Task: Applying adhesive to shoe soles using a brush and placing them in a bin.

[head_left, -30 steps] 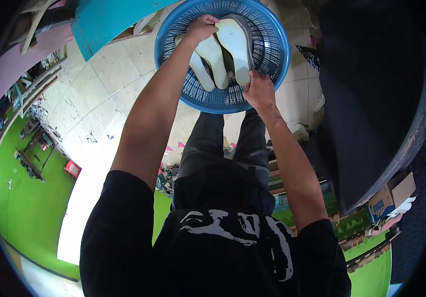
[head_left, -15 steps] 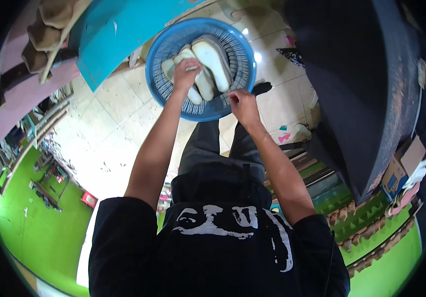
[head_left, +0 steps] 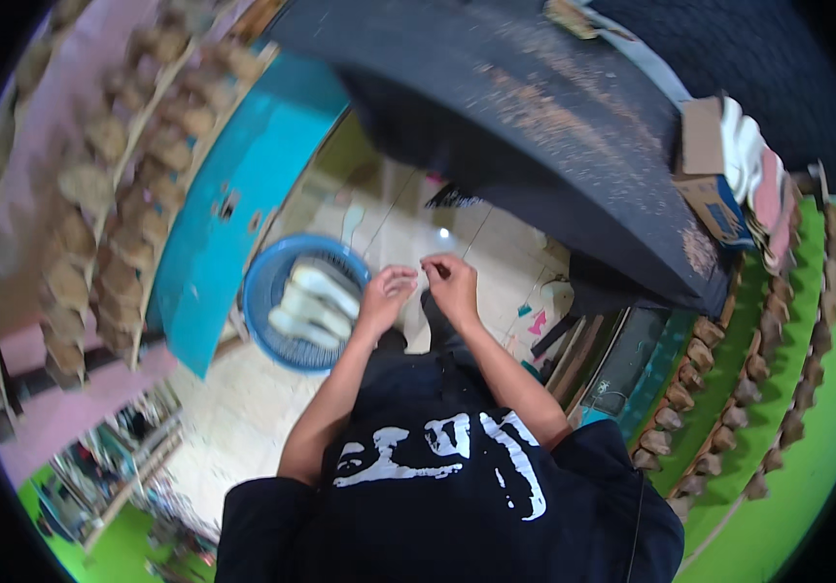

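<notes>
My left hand (head_left: 388, 295) is raised just right of a round blue plastic basket (head_left: 252, 316). Its fingers are loosely bent and apart, with nothing visible in them. Close beside it, my right hand (head_left: 453, 286) has thumb and forefinger pinched together; anything between them is too small to make out. Several pale, off-white shoe soles (head_left: 317, 309) lie side by side in the basket, untouched by either hand.
A dark-covered table (head_left: 535, 112) strewn with brown shavings stands ahead and to the right, holding a cardboard box (head_left: 714, 194). A teal panel (head_left: 238, 185) stands left. Racks of brown shoe lasts (head_left: 78, 238) line both sides. Pink scraps (head_left: 539, 322) lie on the tiled floor.
My view has swung to the right, so the basket now sits farther left. Both hands have come away from the basket and the soles, and are closer together.
</notes>
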The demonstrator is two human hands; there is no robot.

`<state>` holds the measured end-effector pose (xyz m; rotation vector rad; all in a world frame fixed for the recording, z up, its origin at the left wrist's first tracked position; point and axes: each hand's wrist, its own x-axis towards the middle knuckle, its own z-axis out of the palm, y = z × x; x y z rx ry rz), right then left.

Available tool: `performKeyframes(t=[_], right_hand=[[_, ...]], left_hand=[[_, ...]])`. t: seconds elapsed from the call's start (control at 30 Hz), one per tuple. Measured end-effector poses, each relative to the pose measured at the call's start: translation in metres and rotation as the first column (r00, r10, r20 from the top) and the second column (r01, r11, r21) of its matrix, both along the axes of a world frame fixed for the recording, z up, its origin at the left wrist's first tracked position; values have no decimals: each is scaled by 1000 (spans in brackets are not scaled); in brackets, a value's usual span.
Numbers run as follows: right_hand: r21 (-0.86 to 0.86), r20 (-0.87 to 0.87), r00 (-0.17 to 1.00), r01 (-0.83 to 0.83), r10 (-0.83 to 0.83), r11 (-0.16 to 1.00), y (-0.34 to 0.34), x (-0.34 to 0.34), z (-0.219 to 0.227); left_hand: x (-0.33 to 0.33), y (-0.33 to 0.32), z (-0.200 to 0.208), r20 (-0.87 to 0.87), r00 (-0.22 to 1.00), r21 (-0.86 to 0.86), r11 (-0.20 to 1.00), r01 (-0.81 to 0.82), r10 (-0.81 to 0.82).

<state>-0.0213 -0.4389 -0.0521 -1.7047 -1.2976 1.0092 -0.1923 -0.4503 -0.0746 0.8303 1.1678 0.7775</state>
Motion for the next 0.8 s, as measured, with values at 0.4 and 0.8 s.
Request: performKeyframes(t=[0.4, 0.8], right_hand=[[269, 9, 915, 386, -403, 882, 60, 192, 86], [218, 23, 835, 533, -550, 818, 89, 280, 91]], left_hand=[[153, 125, 86, -156, 924, 198, 906, 375, -349], [255, 210, 99, -29, 847, 144, 836, 529, -531]])
